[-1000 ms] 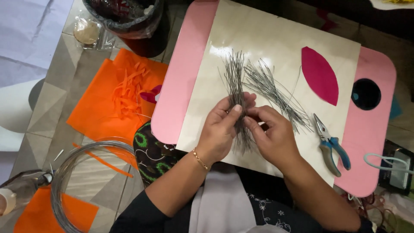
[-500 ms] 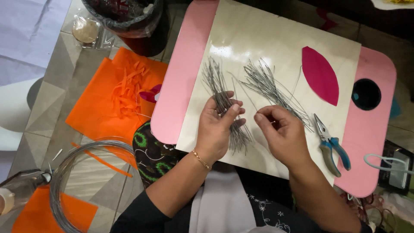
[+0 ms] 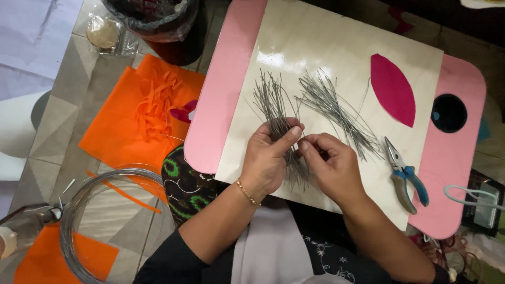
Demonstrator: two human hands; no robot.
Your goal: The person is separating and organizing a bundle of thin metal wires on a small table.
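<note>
Head view: left hand [image 3: 271, 158] clamping wires [image 3: 273, 113], right hand [image 3: 331, 165] closing back in, pinching one wire beside it.

Bright, soft light from above. White glare on the shiny pale board [image 3: 336, 47], near its top left part. Small soft shadows under the left hand [image 3: 271, 160] on that board. Sharp picture there, dark past the board's top right corner.
</note>
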